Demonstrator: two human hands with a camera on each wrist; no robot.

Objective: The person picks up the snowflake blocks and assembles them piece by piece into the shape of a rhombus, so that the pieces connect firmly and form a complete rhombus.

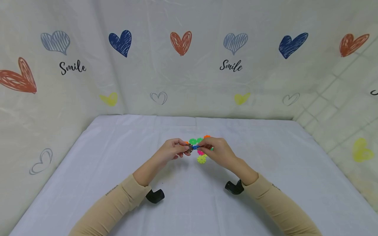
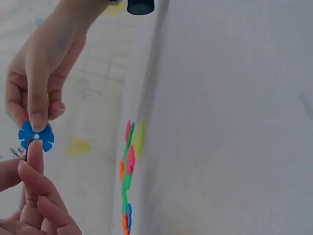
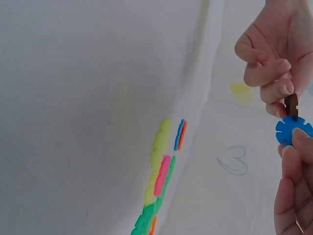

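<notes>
You have two slotted, flower-shaped discs in hold, one in each hand. Your left hand (image 1: 172,150) pinches one brown disc (image 1: 189,148) between thumb and fingers, and your right hand (image 1: 218,151) pinches one blue disc (image 3: 289,128) in the same narrow way. Both discs are above the table (image 1: 189,209), between your hands, touching at their edges and turned crosswise; how deep the slots fit cannot be told. On the table lie more discs: two green discs (image 1: 193,141) side by side, one pink disc (image 1: 200,152), one yellow disc (image 1: 201,160) nearest to you, one orange disc (image 1: 207,136) farthest back. Others are partly hidden, so their full number cannot be told. Two black tube-shaped pieces (image 1: 156,196) stand out by your two beige sleeves (image 1: 109,203).
</notes>
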